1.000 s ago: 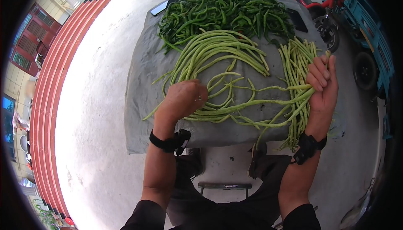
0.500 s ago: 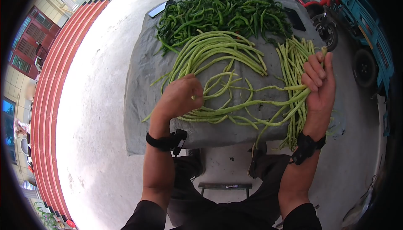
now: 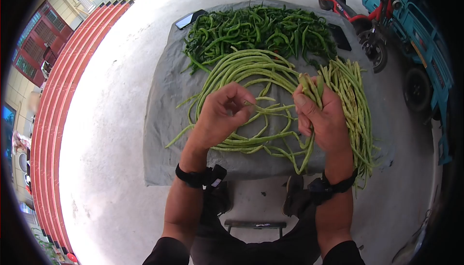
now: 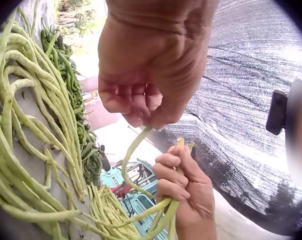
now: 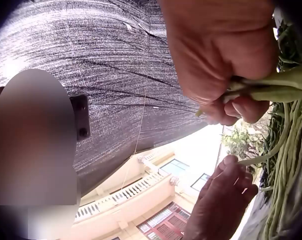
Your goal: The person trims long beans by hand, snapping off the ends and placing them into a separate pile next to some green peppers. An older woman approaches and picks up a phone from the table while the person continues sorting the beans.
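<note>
My left hand is over the middle of the cloth-covered table, thumb and forefinger pinching the end of a long bean. That bean curves across to the bunch in the other hand, as the left wrist view shows. Curled round several long beans, my right hand is just to the right, the bean ends poking out above its thumb. Beneath and behind the hands, a loose heap of long beans lies in wide arcs. To the right of my right hand is a straighter pile of long beans.
Green peppers cover the far side of the grey cloth. A phone lies at the far left corner, another dark flat device at the far right. A blue and red three-wheeler stands beyond the table's right side.
My right hand has moved left, from the right-hand pile towards the middle, carrying its beans. My left hand has shifted slightly right, its fingertips now pinching a bean's end.
</note>
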`<state>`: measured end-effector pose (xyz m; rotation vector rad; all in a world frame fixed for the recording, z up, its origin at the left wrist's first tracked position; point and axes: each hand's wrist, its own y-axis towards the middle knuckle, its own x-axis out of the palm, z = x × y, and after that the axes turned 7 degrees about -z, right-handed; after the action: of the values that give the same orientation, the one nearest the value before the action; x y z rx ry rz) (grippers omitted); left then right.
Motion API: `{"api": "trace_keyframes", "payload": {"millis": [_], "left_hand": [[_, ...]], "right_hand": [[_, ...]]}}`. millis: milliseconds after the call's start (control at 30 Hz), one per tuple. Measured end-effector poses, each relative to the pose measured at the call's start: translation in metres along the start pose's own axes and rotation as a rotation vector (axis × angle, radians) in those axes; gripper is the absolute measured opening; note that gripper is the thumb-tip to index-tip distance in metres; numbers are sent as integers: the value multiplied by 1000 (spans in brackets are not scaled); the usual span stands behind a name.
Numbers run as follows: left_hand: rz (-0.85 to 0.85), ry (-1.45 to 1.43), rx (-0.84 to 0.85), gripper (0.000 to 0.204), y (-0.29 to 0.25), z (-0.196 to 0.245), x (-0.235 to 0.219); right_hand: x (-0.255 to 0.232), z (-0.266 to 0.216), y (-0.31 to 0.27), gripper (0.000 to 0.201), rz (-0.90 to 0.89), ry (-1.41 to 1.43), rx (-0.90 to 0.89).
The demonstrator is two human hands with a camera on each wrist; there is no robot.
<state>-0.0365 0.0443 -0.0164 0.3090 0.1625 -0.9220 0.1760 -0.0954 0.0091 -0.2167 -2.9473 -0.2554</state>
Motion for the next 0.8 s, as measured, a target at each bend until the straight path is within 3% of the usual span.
{"api": "trace_keyframes", "payload": {"millis": [67,167,400,600,800], "left_hand": [[-39,-127,25,14,1,0,5],[-54,-386,73,15,3,-1,14],[-103,-477,46,20,4,0,19],[-86,-490,57,20,5,1,24],[-32,-512,60,19,6,6,29]], "right_hand": [[4,-1,0,20,-28,-113,93],[13,8,4,24,-20,-322,21],[18,19,7,26,-64,-558,-142],[17,20,8,32,-120,-447,-113],[16,14,7,36,-99,-335,61]]}}
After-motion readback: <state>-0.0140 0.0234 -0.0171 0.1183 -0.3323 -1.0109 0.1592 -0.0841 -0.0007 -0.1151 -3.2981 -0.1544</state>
